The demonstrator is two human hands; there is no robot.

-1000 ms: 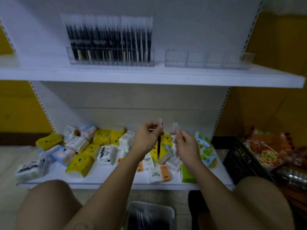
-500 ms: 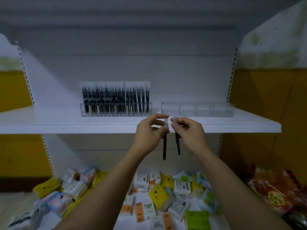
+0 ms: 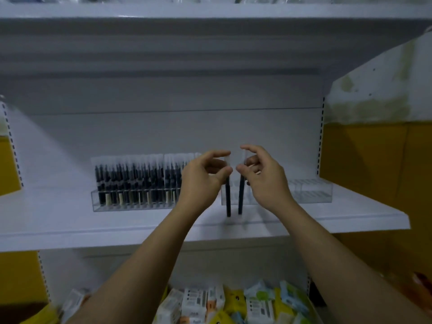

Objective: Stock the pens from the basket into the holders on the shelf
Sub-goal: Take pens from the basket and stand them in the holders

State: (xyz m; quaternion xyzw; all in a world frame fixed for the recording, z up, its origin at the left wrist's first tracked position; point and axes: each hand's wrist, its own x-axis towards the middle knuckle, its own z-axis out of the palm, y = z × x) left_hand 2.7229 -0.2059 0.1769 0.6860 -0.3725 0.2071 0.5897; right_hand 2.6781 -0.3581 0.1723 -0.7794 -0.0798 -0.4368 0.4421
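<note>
My left hand pinches the clear top of a dark pen that hangs upright. Close beside it, my right hand pinches a second dark pen the same way. Both pens hang in front of the left end of an empty clear holder on the white shelf. To the left stands a clear holder filled with several packaged dark pens. The basket is out of sight.
A lower shelf holds several small white, yellow and green packets. Another white shelf runs overhead. Yellow wall panels flank the unit on both sides.
Both hands have risen from the lower shelf up to the pen shelf, each carrying its pen. The view has tilted upward, and the basket has dropped out of sight.
</note>
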